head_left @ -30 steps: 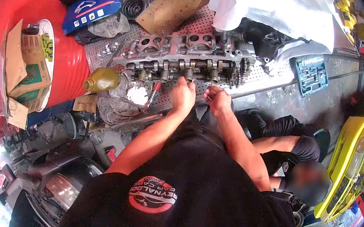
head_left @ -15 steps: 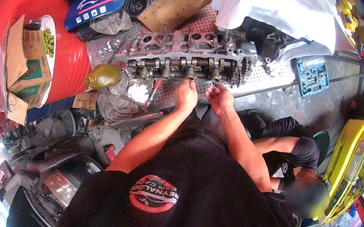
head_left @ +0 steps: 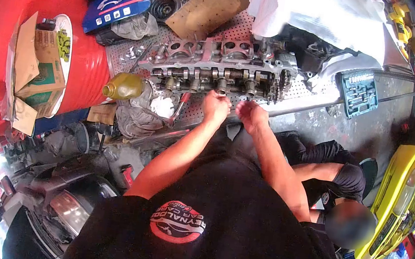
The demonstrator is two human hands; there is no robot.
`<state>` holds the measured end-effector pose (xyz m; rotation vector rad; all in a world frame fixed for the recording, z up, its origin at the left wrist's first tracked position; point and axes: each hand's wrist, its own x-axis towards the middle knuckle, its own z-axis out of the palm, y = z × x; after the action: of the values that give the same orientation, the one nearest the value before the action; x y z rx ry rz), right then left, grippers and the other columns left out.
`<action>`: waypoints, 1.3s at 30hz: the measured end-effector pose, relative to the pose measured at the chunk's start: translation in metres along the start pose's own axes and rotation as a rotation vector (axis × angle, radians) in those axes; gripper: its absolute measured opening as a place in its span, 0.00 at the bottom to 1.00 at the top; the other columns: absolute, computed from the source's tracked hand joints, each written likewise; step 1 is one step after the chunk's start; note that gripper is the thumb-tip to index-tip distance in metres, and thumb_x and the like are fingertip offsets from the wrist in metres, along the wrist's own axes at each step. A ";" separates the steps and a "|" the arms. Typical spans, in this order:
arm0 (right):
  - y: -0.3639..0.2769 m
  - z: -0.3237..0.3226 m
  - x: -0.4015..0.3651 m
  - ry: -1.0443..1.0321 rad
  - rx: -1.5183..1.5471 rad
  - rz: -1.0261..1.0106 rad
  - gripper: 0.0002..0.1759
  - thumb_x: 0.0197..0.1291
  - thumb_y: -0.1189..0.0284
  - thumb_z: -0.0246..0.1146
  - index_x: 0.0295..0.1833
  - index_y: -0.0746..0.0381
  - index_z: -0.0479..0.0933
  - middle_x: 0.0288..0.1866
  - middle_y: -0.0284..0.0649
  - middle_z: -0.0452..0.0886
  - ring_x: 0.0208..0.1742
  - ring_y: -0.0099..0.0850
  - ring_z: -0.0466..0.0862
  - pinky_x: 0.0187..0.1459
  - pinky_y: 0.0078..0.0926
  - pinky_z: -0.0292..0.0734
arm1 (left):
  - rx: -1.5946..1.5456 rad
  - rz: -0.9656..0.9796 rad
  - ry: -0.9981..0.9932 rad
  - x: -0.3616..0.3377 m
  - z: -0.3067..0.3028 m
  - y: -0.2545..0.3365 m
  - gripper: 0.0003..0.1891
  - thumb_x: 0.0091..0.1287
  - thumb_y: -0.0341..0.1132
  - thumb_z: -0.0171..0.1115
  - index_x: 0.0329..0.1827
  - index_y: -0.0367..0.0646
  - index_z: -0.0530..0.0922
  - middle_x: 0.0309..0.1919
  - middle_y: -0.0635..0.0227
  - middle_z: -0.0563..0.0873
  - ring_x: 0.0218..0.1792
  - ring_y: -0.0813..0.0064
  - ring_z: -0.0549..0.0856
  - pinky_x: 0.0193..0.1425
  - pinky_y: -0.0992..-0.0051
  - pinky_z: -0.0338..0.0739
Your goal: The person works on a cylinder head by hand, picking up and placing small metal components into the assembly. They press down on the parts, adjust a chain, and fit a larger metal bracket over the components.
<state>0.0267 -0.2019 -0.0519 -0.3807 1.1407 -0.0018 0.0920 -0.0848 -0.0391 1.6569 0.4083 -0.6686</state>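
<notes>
An engine cylinder head (head_left: 203,62) with exposed camshafts and valve gear lies lengthwise on a perforated metal bench top. My left hand (head_left: 216,107) is at its near edge, just below a round metal tube (head_left: 221,85). Its fingertips are pinched together, and what they hold is too small to tell. Close by on the right, my right hand (head_left: 252,116) sits below another such tube (head_left: 250,87), fingers curled inward; anything in them is hidden. A red-handled tool (head_left: 184,98) rests left of my left hand.
A yellowish jug (head_left: 124,87) and grey rags (head_left: 138,118) lie left. Beyond are a brown gasket sheet (head_left: 208,8) and a blue box (head_left: 119,7). A socket set case (head_left: 357,94) is at right. A person (head_left: 339,181) crouches below it, near a yellow bumper (head_left: 401,189).
The whole view has shifted slightly right and down. My left hand stays at the near edge of the cylinder head; my right hand has turned a little, its fingers more curled.
</notes>
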 end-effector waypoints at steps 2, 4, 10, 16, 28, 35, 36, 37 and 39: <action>0.001 0.002 0.004 -0.102 0.065 0.094 0.13 0.71 0.67 0.45 0.42 0.66 0.70 0.33 0.43 0.79 0.32 0.33 0.81 0.36 0.31 0.81 | -0.066 -0.062 -0.056 -0.003 -0.001 0.010 0.06 0.63 0.26 0.55 0.41 0.36 0.72 0.26 0.63 0.81 0.22 0.74 0.81 0.23 0.74 0.80; 0.002 -0.002 0.007 -0.102 0.044 0.078 0.13 0.72 0.68 0.45 0.41 0.65 0.70 0.33 0.42 0.79 0.31 0.31 0.80 0.36 0.29 0.80 | -0.145 -0.150 -0.147 -0.007 -0.008 0.020 0.07 0.62 0.26 0.56 0.42 0.36 0.73 0.26 0.63 0.81 0.23 0.74 0.81 0.25 0.73 0.80; 0.006 0.003 0.000 0.036 0.001 -0.141 0.01 0.63 0.79 0.53 0.39 0.64 0.71 0.32 0.39 0.79 0.31 0.30 0.79 0.34 0.28 0.79 | -0.033 -0.136 -0.185 -0.010 -0.024 0.024 0.07 0.63 0.26 0.57 0.43 0.35 0.73 0.27 0.61 0.82 0.24 0.74 0.81 0.27 0.73 0.80; 0.007 -0.008 0.015 -0.060 0.110 0.079 0.12 0.69 0.69 0.45 0.37 0.63 0.70 0.32 0.41 0.79 0.32 0.33 0.80 0.38 0.35 0.79 | -0.025 -0.027 -0.127 -0.006 -0.020 0.017 0.08 0.62 0.23 0.57 0.43 0.34 0.72 0.27 0.60 0.83 0.23 0.75 0.81 0.24 0.76 0.79; 0.011 -0.006 0.020 -0.004 0.048 -0.057 0.14 0.70 0.65 0.44 0.39 0.62 0.71 0.34 0.41 0.79 0.33 0.33 0.79 0.39 0.34 0.78 | -0.579 -0.484 -0.200 0.008 -0.031 0.021 0.07 0.66 0.32 0.52 0.37 0.36 0.73 0.29 0.58 0.82 0.30 0.64 0.82 0.41 0.58 0.81; 0.007 0.003 0.014 -0.072 0.077 0.071 0.13 0.70 0.67 0.43 0.41 0.62 0.70 0.33 0.40 0.76 0.35 0.34 0.78 0.42 0.36 0.78 | -0.860 -0.647 -0.215 0.016 -0.018 0.014 0.09 0.68 0.32 0.43 0.39 0.35 0.70 0.34 0.56 0.80 0.32 0.62 0.81 0.49 0.53 0.78; 0.008 0.001 0.016 -0.079 0.072 0.048 0.12 0.70 0.68 0.43 0.41 0.62 0.70 0.33 0.40 0.76 0.35 0.34 0.78 0.42 0.36 0.78 | -0.906 -0.640 -0.190 0.016 -0.012 0.014 0.09 0.68 0.32 0.42 0.39 0.34 0.69 0.34 0.55 0.80 0.32 0.62 0.81 0.49 0.52 0.78; 0.011 -0.003 0.022 -0.090 0.068 0.006 0.12 0.69 0.68 0.44 0.41 0.64 0.70 0.35 0.41 0.76 0.37 0.33 0.78 0.45 0.35 0.76 | -0.950 -0.634 -0.163 0.015 -0.006 0.013 0.10 0.68 0.32 0.41 0.39 0.34 0.69 0.35 0.54 0.80 0.32 0.61 0.80 0.49 0.51 0.78; 0.016 -0.008 0.029 -0.113 0.059 -0.075 0.13 0.69 0.69 0.45 0.40 0.66 0.70 0.40 0.42 0.77 0.42 0.33 0.77 0.51 0.32 0.72 | -1.025 -0.614 -0.158 0.012 -0.004 0.015 0.12 0.70 0.33 0.37 0.40 0.33 0.66 0.34 0.51 0.79 0.33 0.58 0.80 0.48 0.49 0.78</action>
<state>0.0287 -0.1949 -0.0853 -0.3666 1.0118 -0.0787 0.1105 -0.0853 -0.0349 0.4871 0.9666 -0.8271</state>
